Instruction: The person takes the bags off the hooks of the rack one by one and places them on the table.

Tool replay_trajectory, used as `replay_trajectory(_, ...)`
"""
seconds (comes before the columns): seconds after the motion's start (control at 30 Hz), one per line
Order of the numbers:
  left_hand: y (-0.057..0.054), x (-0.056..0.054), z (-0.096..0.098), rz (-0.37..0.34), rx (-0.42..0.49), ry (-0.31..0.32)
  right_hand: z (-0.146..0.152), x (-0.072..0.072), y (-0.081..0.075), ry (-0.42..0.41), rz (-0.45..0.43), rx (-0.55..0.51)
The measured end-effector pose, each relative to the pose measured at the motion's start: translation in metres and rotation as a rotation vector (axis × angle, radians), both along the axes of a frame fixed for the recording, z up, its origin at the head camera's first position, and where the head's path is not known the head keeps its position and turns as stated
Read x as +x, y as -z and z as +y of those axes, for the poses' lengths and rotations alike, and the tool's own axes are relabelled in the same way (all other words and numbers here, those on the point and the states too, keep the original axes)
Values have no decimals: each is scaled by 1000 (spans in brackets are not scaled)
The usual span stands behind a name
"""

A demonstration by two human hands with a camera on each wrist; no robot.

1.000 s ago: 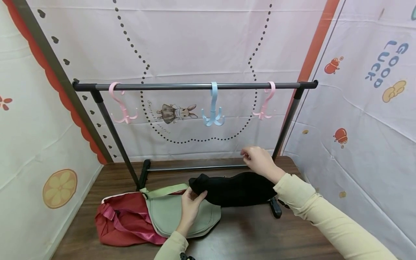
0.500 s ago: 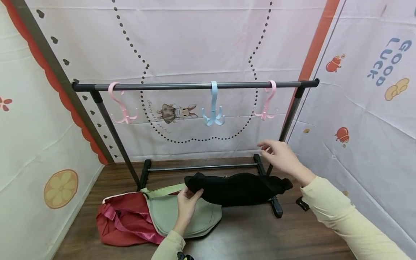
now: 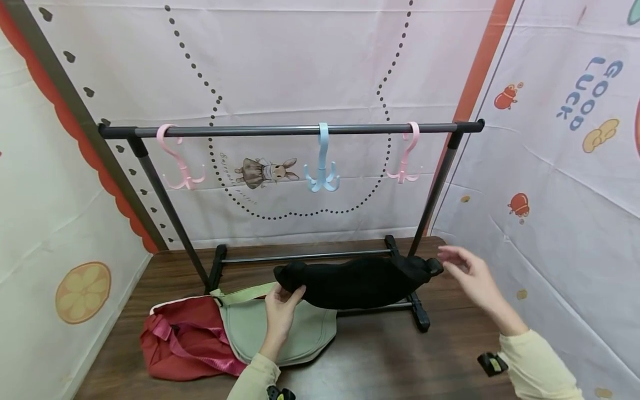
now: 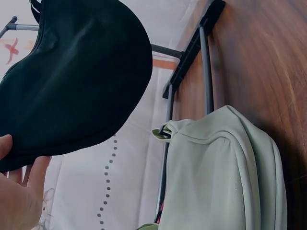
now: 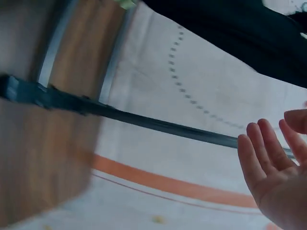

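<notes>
A black crescent-shaped shoulder bag with a zipper along its upper edge is held up above the table. My left hand pinches its left end, thumb in front and fingers behind, as the left wrist view also shows on the black bag. Beside the bag's right end is my right hand, fingers extended and apart from the cloth. In the right wrist view that right hand has nothing in its fingers. Under the left forearm lies a pale green bag, next to a red bag with pink straps.
A dark metal rack spans the back of the wooden table. From its bar hang a left pink hook, a blue hook and a right pink hook. Printed cloth walls enclose the table.
My right hand has moved from above the black bag's right part, outward and then down to beside its right end. The left hand keeps its pinch and has shifted slightly left with the bag.
</notes>
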State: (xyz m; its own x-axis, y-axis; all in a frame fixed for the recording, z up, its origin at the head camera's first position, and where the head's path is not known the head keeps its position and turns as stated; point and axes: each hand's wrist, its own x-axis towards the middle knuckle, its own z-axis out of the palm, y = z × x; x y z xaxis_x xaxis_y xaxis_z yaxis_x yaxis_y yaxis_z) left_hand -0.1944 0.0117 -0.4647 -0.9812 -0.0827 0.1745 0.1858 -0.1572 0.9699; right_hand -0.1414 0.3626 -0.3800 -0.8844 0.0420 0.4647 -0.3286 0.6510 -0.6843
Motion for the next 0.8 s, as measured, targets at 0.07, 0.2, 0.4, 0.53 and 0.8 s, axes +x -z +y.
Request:
replay_trajectory(0.07,5,-3,-1,-1,13,4,-3,5,20,-21,-34,-21)
replay_trajectory(0.2,14,-10,-1,-1,45,18,-20,14,52,-34,-142,-76)
replay_trajectory(0.4,15,-8,1,6,84,25,-44,18,79,-137,-214,-414)
replay_trajectory(0.53,13,-4,4,-12,115,54,-51,19,88,-171,-248,-628)
replay_trajectory(0.8,13,1,4,-1,118,68,-59,17,93,-213,-201,-933)
